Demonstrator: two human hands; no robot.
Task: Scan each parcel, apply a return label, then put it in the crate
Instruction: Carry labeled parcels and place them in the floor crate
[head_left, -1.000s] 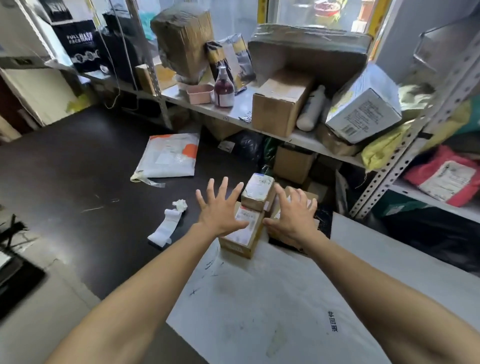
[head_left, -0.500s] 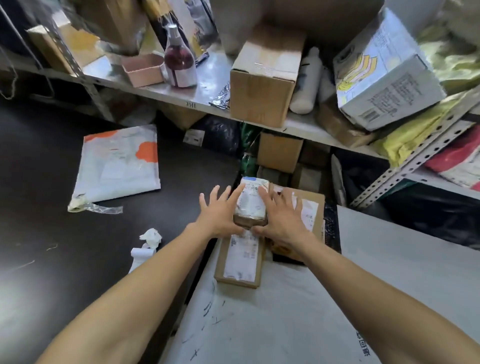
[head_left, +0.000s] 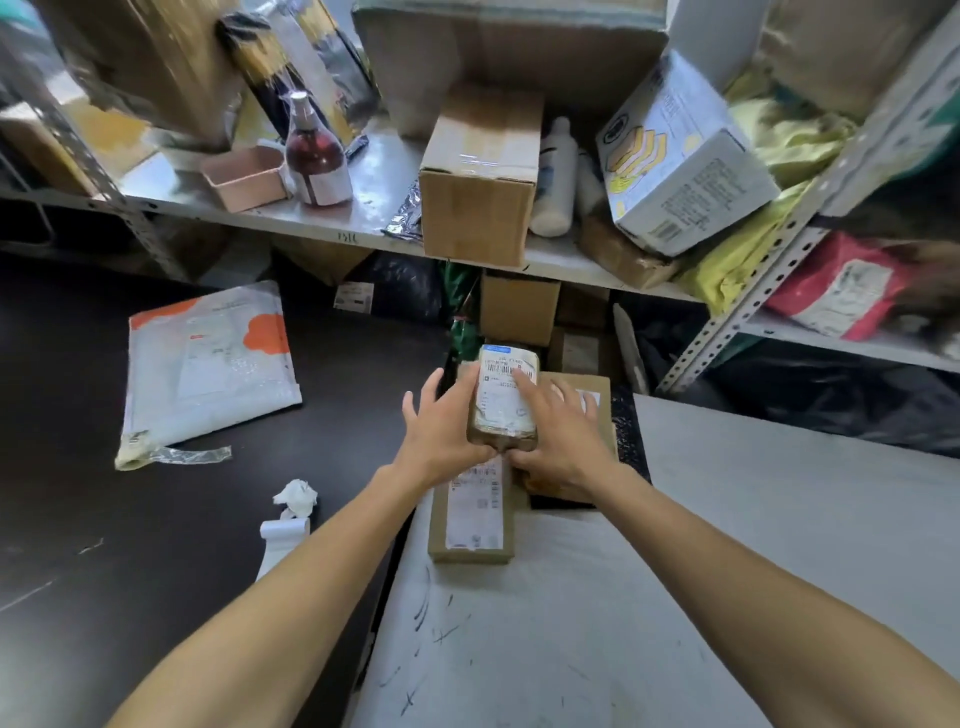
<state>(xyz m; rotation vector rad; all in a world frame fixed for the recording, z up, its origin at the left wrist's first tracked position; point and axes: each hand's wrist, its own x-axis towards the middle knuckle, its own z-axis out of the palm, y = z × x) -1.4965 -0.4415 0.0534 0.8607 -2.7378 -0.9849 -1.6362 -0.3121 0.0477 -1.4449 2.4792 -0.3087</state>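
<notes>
Both hands (head_left: 498, 441) have closed around the small parcel (head_left: 505, 397).

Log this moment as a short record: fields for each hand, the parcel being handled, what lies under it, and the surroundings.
left hand: against the left side of the small parcel, thumb at its near end
right hand: on the small parcel, one finger laid across its label
small parcel: taped, label with barcode facing up, held between both hands
flat box: on the white sheet, label up, partly under the small parcel
brown box: under the right hand
mailer: on the dark table, left
shelf: behind, crowded with boxes and a bottle
</notes>
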